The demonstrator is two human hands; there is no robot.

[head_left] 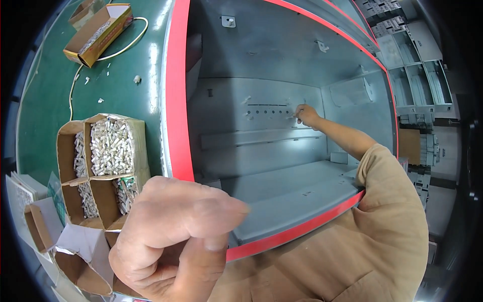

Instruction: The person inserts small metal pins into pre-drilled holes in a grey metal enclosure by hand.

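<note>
Nearest the camera, the left hand (173, 236) is hovering with fingers curled shut, thumb pressing the forefinger; whether it is pinching anything cannot be told. Just beyond it, 1 divided cardboard box (103, 166) is sitting on the green table (45, 90), holding small white plastic plugs (111, 146), likely light, stiff and best pinched singly. Farther in, the right hand (306, 115) is reaching deep into the grey metal cabinet (282, 55), fingertips closing against the row of holes (269, 112) on its back panel.
</note>
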